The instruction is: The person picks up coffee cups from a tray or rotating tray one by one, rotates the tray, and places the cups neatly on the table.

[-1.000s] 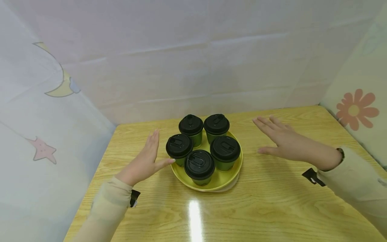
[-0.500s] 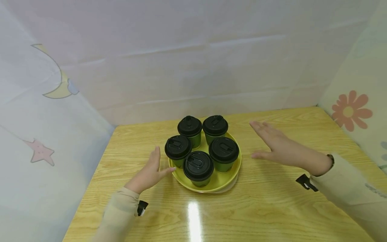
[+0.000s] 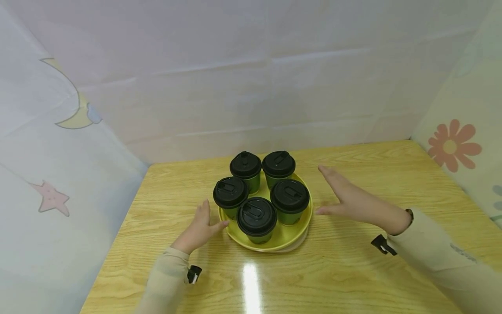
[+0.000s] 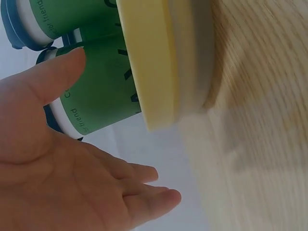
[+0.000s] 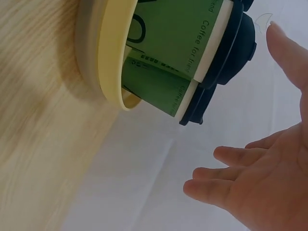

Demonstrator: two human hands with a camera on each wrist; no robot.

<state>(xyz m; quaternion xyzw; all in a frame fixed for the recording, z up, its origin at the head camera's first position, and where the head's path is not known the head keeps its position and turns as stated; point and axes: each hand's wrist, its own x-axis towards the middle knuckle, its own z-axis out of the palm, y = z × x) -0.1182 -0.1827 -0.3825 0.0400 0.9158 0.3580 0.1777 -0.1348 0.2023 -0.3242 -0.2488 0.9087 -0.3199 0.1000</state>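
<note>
Several green paper coffee cups with black lids, such as the front cup [image 3: 256,218], stand upright on a round yellow tray [image 3: 286,243]. My left hand [image 3: 198,231] is at the tray's left side, fingers extended, thumb tip overlapping the rim in the head view. In the left wrist view its thumb [image 4: 67,72] lies in front of a green cup [image 4: 103,82]. My right hand [image 3: 349,200] hovers to the right of the tray, apart from it, thumb and fingers spread. The right wrist view shows that palm facing the cups [image 5: 178,43] and the tray wall [image 5: 110,57].
The tray sits on a pale round base [image 3: 294,244] on a wooden table [image 3: 337,270]. A light cloth backdrop [image 3: 219,87] stands behind the table, with printed side cloths at left and right. Black camera mounts [image 3: 194,274] hang at both wrists.
Both hands have come lower and nearer the tray, the right one moving left. The left hand has shifted down beside the tray's rim. Cups and tray stay in place.
</note>
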